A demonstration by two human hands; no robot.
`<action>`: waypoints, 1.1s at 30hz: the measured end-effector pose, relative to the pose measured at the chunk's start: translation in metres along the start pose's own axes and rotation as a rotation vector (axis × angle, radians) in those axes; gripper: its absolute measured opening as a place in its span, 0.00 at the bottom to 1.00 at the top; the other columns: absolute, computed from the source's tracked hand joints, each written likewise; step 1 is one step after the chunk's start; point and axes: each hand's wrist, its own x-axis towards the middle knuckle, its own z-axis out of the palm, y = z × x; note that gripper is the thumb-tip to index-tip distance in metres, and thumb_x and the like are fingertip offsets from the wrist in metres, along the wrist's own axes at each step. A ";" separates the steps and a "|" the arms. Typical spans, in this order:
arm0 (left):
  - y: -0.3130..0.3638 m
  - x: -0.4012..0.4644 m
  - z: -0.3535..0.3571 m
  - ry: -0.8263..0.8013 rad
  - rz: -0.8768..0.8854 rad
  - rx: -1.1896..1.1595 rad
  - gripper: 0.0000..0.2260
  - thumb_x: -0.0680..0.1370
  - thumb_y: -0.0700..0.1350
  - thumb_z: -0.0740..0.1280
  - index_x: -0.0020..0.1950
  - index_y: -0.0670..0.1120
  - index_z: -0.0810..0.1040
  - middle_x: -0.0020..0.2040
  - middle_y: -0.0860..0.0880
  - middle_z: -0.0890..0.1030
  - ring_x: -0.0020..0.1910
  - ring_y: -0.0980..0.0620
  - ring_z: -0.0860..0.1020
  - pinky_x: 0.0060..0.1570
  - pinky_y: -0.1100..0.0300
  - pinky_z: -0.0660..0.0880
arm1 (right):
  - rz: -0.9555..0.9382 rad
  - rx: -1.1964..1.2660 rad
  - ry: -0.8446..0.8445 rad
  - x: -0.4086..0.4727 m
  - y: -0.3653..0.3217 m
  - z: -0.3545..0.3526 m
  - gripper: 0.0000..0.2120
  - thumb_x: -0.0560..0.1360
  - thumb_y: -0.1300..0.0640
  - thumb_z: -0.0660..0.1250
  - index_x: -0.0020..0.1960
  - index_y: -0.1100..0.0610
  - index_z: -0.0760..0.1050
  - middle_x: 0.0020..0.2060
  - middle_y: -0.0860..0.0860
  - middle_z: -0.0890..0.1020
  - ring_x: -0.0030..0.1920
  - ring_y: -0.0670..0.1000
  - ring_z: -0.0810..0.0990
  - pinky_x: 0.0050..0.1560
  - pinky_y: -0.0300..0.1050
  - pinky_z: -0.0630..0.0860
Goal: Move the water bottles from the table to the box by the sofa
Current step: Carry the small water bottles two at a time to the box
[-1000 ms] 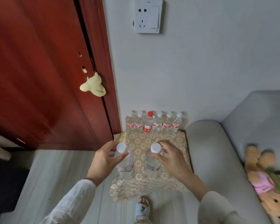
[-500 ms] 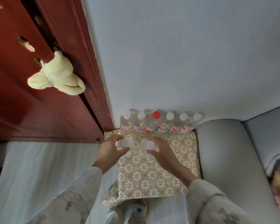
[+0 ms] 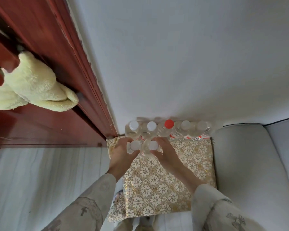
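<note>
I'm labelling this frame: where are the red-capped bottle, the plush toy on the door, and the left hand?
red-capped bottle [image 3: 169,124], head view, on its red cap.
plush toy [image 3: 32,84], head view, on its body.
left hand [image 3: 122,155], head view, on its back.

A cloth-covered box [image 3: 165,180] is set between a door [image 3: 32,64] on the left and a sofa [image 3: 250,172] on the right; a row of bottles [image 3: 167,130] is lined along its far edge against the wall [image 3: 173,55], with two bottles [image 3: 143,146] placed just before the row
</note>
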 end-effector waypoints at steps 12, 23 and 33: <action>0.003 -0.020 0.000 -0.117 -0.077 -0.065 0.32 0.70 0.42 0.71 0.70 0.46 0.60 0.63 0.50 0.70 0.62 0.52 0.68 0.62 0.56 0.65 | 0.108 0.136 0.018 -0.019 0.002 -0.002 0.31 0.71 0.54 0.68 0.70 0.52 0.58 0.65 0.47 0.65 0.65 0.44 0.62 0.65 0.40 0.59; 0.001 -0.152 0.008 0.080 -0.362 -0.166 0.26 0.74 0.45 0.67 0.68 0.43 0.63 0.66 0.41 0.71 0.63 0.44 0.71 0.61 0.52 0.70 | 0.208 0.055 -0.348 -0.119 -0.009 -0.023 0.24 0.76 0.50 0.61 0.69 0.57 0.62 0.67 0.54 0.70 0.63 0.52 0.72 0.61 0.44 0.69; -0.028 -0.348 0.014 0.512 -0.570 -0.642 0.13 0.77 0.39 0.61 0.61 0.37 0.70 0.54 0.37 0.76 0.50 0.45 0.75 0.42 0.58 0.71 | -0.044 -0.064 -0.595 -0.219 -0.048 0.004 0.15 0.77 0.54 0.60 0.62 0.57 0.69 0.59 0.51 0.76 0.52 0.44 0.73 0.42 0.26 0.69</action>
